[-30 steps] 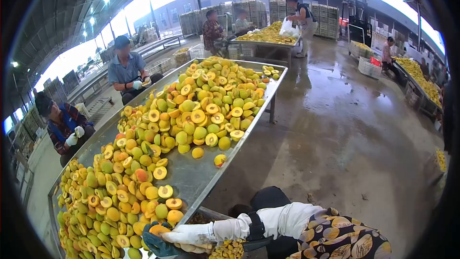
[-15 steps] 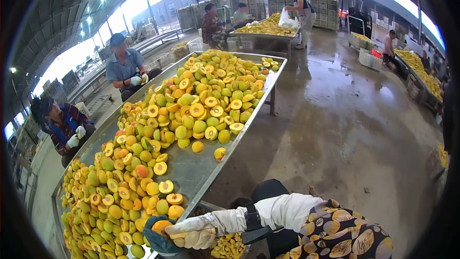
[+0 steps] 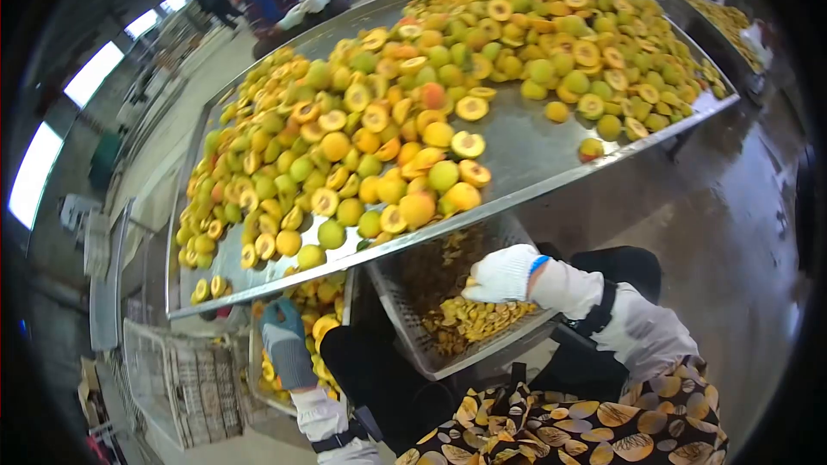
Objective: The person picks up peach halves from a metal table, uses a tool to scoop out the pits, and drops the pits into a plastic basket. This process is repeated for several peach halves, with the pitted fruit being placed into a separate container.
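My left hand (image 3: 284, 337), in a grey-blue glove, hangs low beside the metal table's near edge, over a crate of yellow fruit halves (image 3: 324, 327). Its fingers look slightly apart, with no fruit visible in them. My right hand (image 3: 502, 274), in a white glove, is curled closed above a plastic crate (image 3: 438, 372) under the table edge. What those fingers hold, if anything, is hidden. Small yellow-brown pieces (image 3: 482, 320), perhaps pits, lie in that crate. Peaches, whole and halved (image 3: 370, 116), are heaped on the metal table (image 3: 525, 155) in front of me.
Across the table sits a person in white gloves (image 3: 303, 10); another person's hands show at the top. A stack of plastic crates (image 3: 194, 383) stands at lower left. A second table of fruit (image 3: 711, 17) is at far right. Wet floor (image 3: 706, 207) lies to the right.
My view has swung left and down. Both hands were together at the table edge around a cut peach; now they are apart, each over a crate, and that peach is no longer in sight between them.
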`<action>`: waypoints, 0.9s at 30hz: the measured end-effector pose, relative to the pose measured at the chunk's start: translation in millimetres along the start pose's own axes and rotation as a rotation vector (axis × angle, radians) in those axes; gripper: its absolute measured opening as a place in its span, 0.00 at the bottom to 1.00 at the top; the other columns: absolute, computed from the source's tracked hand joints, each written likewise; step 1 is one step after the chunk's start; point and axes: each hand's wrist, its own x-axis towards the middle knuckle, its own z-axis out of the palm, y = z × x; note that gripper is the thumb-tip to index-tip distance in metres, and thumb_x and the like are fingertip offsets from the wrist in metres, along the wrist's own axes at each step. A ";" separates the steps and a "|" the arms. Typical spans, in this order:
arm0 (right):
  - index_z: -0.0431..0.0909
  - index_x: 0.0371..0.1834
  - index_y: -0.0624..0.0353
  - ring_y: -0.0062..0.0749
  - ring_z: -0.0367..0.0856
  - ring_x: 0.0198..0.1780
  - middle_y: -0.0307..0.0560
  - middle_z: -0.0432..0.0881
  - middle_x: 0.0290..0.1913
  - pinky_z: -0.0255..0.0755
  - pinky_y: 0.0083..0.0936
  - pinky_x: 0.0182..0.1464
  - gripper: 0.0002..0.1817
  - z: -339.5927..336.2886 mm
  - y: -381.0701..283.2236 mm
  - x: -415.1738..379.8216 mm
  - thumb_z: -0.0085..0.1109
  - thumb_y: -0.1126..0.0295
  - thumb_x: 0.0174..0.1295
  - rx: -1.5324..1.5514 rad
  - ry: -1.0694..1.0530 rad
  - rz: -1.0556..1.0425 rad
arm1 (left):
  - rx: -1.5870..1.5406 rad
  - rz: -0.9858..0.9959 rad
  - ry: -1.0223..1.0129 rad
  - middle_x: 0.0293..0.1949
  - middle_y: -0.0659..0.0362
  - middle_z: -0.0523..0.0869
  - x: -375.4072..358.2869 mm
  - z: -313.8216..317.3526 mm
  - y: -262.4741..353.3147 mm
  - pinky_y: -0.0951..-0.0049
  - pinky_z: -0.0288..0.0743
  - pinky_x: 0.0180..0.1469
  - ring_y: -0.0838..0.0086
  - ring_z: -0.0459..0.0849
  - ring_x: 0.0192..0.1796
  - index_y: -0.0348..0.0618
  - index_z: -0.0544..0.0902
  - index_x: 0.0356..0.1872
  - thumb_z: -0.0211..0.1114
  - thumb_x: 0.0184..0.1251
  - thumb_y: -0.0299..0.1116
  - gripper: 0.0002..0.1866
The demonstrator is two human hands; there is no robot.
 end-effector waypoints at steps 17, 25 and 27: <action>0.80 0.44 0.59 0.55 0.87 0.37 0.60 0.86 0.31 0.80 0.46 0.42 0.29 -15.8 -15.3 -2.4 0.52 0.40 0.68 0.266 0.321 -0.003 | -0.165 0.162 0.050 0.46 0.38 0.85 108.6 96.2 149.2 0.53 0.78 0.53 0.45 0.84 0.50 0.32 0.84 0.47 0.75 0.54 0.56 0.34; 0.76 0.50 0.56 0.55 0.85 0.35 0.60 0.83 0.34 0.78 0.46 0.34 0.17 -23.2 -36.3 5.0 0.53 0.54 0.73 0.294 0.788 -0.193 | -1.798 -0.120 -0.797 0.52 0.51 0.85 -36.9 82.3 239.6 0.62 0.80 0.55 0.62 0.85 0.51 0.36 0.77 0.60 0.55 0.79 0.52 0.27; 0.76 0.47 0.57 0.55 0.86 0.33 0.58 0.84 0.29 0.78 0.47 0.34 0.21 -16.0 -31.9 8.0 0.53 0.49 0.72 0.280 0.818 -0.140 | -1.688 0.126 -0.639 0.53 0.51 0.84 -48.3 78.8 245.9 0.64 0.79 0.57 0.64 0.85 0.53 0.35 0.76 0.61 0.51 0.81 0.50 0.26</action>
